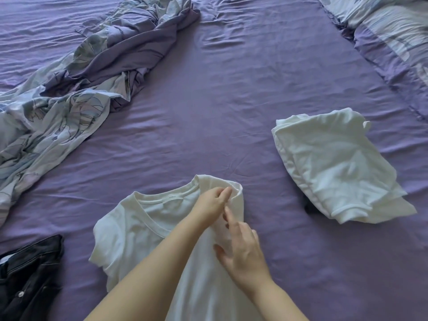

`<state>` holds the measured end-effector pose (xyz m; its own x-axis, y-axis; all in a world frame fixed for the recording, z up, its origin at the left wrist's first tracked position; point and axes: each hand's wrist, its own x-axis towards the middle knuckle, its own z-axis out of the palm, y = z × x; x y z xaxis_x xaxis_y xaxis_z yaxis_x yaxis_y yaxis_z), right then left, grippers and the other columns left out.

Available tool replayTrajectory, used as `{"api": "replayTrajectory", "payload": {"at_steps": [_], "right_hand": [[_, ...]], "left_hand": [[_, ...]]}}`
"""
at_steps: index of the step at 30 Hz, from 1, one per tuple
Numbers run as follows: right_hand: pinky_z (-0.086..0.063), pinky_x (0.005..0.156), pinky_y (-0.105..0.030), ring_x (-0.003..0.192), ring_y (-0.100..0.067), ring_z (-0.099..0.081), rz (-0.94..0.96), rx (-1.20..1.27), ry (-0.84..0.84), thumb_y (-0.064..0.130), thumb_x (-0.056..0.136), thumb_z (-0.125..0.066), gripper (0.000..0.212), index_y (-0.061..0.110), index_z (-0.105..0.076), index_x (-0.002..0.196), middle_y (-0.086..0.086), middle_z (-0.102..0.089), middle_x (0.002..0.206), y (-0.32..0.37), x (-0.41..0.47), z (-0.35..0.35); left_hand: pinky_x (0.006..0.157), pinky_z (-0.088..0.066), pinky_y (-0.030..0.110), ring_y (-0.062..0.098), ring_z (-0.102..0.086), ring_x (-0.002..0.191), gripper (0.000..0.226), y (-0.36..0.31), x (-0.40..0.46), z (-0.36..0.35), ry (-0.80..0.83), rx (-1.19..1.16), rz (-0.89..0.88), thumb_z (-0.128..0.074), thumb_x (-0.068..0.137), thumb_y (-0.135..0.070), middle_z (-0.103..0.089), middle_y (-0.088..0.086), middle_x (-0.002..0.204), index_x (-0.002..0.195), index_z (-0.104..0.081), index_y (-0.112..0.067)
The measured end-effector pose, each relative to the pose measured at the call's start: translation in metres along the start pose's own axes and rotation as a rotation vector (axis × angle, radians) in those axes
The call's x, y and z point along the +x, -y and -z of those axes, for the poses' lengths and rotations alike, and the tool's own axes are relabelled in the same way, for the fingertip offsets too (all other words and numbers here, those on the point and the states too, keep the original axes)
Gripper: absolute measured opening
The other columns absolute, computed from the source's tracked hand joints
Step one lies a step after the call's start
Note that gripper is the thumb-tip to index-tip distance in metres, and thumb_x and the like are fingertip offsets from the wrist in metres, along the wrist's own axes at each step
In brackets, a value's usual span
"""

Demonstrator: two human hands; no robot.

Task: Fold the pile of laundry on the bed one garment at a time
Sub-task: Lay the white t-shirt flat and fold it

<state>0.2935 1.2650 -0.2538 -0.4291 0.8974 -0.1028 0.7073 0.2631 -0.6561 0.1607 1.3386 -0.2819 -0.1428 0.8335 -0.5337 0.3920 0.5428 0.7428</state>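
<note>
A white t-shirt (139,230) lies flat on the purple bed sheet (220,100) in front of me, collar facing away. Its right shoulder and sleeve are turned in over the body. My left hand (214,202) reaches across and pinches the folded edge near that shoulder. My right hand (243,249) rests on the folded-in part just below, index finger pointing up toward the left hand. A folded white garment (335,165) lies to the right, with something dark peeking out under its near edge.
A crumpled floral and purple duvet (76,93) stretches across the left side of the bed. Dark jeans (25,279) lie at the lower left corner. A matching pillow (393,26) sits at the upper right. Bare sheet spans the middle.
</note>
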Motion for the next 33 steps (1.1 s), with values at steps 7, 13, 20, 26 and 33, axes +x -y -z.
{"api": "replayTrajectory", "payload": {"at_steps": [7,13,20,26,33], "right_hand": [[-0.056,0.066,-0.037,0.084,-0.028,-0.068,-0.097,-0.334,-0.120,0.014,0.034,-0.093,0.082,0.005,-0.067,0.111,-0.009,-0.068,0.102,-0.021,-0.034,-0.018],[-0.046,0.050,-0.031,0.060,-0.026,-0.059,0.056,-0.484,-0.207,-0.007,0.044,-0.085,0.047,0.018,-0.073,0.082,-0.003,-0.062,0.078,-0.045,-0.024,-0.011],[-0.044,0.085,-0.034,0.098,-0.023,-0.066,0.176,-0.512,-0.164,0.018,0.076,-0.043,0.041,0.014,-0.073,0.104,-0.002,-0.069,0.108,-0.046,-0.044,-0.016],[-0.046,0.081,-0.034,0.100,-0.019,-0.067,-0.036,-0.338,-0.180,0.014,0.071,-0.080,0.025,0.015,-0.075,0.095,-0.002,-0.070,0.110,-0.041,-0.045,-0.029],[-0.051,0.079,-0.043,0.105,-0.022,-0.065,-0.011,-0.434,-0.048,0.014,0.057,-0.089,0.048,0.016,-0.072,0.102,-0.006,-0.067,0.116,-0.024,-0.047,-0.029]], "left_hand": [[0.086,-0.048,0.030,0.019,-0.058,0.106,0.054,0.018,-0.015,0.001,0.072,0.281,0.012,-0.060,0.086,-0.019,-0.059,0.003,0.120,0.137,-0.043,-0.026],[0.089,-0.045,0.036,0.025,-0.052,0.113,0.064,0.023,-0.022,-0.003,-0.033,0.443,-0.172,-0.045,0.090,-0.003,-0.050,0.005,0.127,0.145,-0.032,-0.030],[0.070,-0.052,0.037,0.032,-0.063,0.091,0.033,0.034,-0.062,-0.015,-0.388,0.748,-0.587,-0.080,0.063,-0.014,-0.066,0.006,0.100,0.094,-0.073,-0.016],[0.111,0.014,0.056,0.024,0.018,0.145,0.056,0.072,-0.063,-0.020,0.006,0.989,-0.300,-0.027,0.099,-0.048,0.005,-0.009,0.160,0.150,-0.015,-0.031],[0.111,0.015,0.054,0.025,0.019,0.145,0.059,0.076,-0.073,-0.007,0.023,0.991,-0.228,-0.021,0.099,-0.052,0.012,-0.006,0.159,0.151,0.000,-0.034]]}}
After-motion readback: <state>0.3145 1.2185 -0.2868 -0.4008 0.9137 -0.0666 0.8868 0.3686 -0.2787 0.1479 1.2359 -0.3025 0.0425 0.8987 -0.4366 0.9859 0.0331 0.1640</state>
